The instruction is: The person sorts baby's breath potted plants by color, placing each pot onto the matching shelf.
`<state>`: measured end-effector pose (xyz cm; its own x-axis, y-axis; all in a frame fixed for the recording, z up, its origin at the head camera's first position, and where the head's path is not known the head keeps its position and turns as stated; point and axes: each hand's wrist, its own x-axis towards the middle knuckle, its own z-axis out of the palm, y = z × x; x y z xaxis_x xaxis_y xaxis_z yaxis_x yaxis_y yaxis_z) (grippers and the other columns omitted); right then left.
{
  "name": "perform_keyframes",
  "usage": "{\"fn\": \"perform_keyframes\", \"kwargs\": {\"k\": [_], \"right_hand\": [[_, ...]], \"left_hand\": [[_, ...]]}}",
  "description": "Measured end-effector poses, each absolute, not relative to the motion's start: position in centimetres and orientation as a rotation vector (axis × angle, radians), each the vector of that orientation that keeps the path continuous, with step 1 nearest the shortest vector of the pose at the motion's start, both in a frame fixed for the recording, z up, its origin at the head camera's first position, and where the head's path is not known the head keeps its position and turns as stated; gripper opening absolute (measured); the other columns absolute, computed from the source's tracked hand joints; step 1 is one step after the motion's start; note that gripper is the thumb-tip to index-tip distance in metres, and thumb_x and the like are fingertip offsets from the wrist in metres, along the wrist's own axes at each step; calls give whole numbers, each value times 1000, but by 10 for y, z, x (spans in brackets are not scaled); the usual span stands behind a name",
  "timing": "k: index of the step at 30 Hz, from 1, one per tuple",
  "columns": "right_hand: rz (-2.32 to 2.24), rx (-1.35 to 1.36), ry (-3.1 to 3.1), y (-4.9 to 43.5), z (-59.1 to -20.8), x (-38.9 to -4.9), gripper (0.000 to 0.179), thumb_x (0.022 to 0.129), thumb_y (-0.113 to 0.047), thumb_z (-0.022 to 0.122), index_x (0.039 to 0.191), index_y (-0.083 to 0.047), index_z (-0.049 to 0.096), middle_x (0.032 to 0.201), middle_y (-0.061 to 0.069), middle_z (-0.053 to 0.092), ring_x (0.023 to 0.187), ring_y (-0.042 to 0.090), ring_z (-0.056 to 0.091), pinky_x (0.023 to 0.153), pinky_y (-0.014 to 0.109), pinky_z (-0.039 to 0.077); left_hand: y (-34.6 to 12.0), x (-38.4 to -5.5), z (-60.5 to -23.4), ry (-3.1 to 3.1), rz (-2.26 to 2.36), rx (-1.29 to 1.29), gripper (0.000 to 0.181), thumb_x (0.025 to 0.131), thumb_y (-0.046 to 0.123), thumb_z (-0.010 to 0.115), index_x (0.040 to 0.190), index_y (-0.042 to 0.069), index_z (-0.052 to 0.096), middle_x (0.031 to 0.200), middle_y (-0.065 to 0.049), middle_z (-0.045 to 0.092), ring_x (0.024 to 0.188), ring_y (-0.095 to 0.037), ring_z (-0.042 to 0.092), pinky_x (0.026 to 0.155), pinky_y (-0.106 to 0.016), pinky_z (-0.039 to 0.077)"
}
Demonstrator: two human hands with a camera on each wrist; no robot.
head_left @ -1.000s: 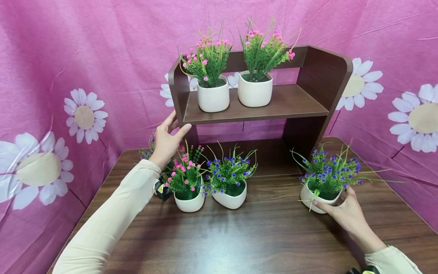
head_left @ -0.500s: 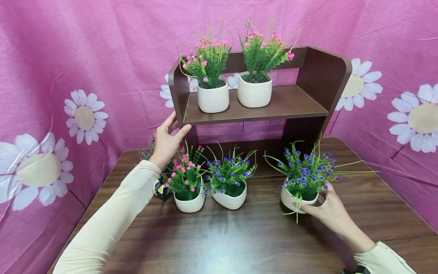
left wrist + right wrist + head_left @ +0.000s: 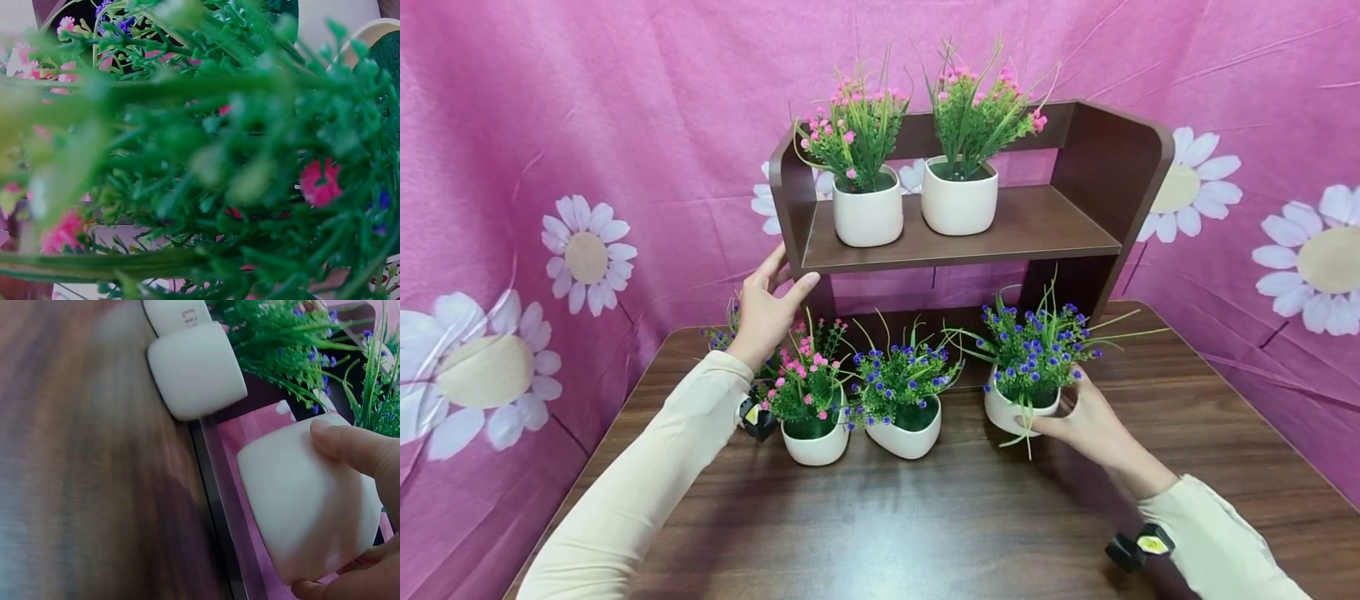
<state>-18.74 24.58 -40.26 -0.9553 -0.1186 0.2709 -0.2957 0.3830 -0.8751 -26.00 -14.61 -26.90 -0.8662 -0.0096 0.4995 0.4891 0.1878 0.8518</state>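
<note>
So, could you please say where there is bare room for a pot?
The upper shelf is bare between its pink-flowered pots and the right side panel. The table is free in front of the front pots, between the sleeves. It is crowded at left, where flowers bunch beside the left hand.

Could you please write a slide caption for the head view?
A white pot of blue flowers in the right hand's grip, by a brown shelf that the left hand touches.

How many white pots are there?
5: two pots on the upper shelf, two pots on the table, one pot in the right hand. The left arm may hide another.
</note>
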Motion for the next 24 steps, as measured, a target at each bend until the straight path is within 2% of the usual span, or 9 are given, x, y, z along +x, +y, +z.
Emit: {"fn": "perform_keyframes", "kwargs": {"k": [4,6,10,13,14,20,24], "right_hand": [[1629,390,-2471,246,-400,-206,96,72,-6,84,146,-1,23,137,22,43,108,-5,50,90,10,46],[1600,381,-2496,246,-398,-215,97,72,-8,84,147,-2,22,140,20,40,113,-2,47,92,9,44],[1664,375,-2519,245,-396,-233,99,73,-6,83,148,-1,18,145,20,34,126,19,44,92,11,44],[1718,382,-2536,246,-397,-246,99,75,-4,81,148,1,15,143,24,35,127,36,44,88,12,48],[1715,378,-2555,247,-397,-249,99,76,-6,80,148,1,14,143,25,37,127,38,43,86,11,48],[1556,371,-2686,255,-397,-269,98,77,-17,81,147,3,17,138,27,42,122,35,48,82,9,47],[1441,381,-2738,260,-394,-282,98,77,-23,81,148,2,19,135,25,46,118,32,49,85,14,45]], "left_hand": [[-146,-261,-269,-2077,-1719,-445,61,88,5,68,144,4,41,145,-12,46,127,-27,51,100,-29,48],[-146,-261,-269,-2076,-1722,-440,61,88,4,67,144,4,41,145,-12,45,127,-27,51,100,-29,48],[-146,-262,-269,-2074,-1729,-432,61,88,4,67,144,4,41,145,-12,45,127,-27,51,100,-30,48],[-146,-262,-269,-2069,-1732,-432,61,88,4,68,144,4,41,145,-12,45,128,-27,51,101,-31,48],[-146,-262,-269,-2068,-1733,-432,61,88,4,68,144,4,42,145,-12,45,128,-27,51,101,-31,48],[-146,-262,-270,-2057,-1745,-433,62,87,3,68,143,5,42,145,-13,46,127,-27,51,100,-30,48],[-147,-262,-270,-2063,-1743,-427,61,88,3,68,143,5,42,145,-12,46,127,-27,51,99,-30,49]]}}
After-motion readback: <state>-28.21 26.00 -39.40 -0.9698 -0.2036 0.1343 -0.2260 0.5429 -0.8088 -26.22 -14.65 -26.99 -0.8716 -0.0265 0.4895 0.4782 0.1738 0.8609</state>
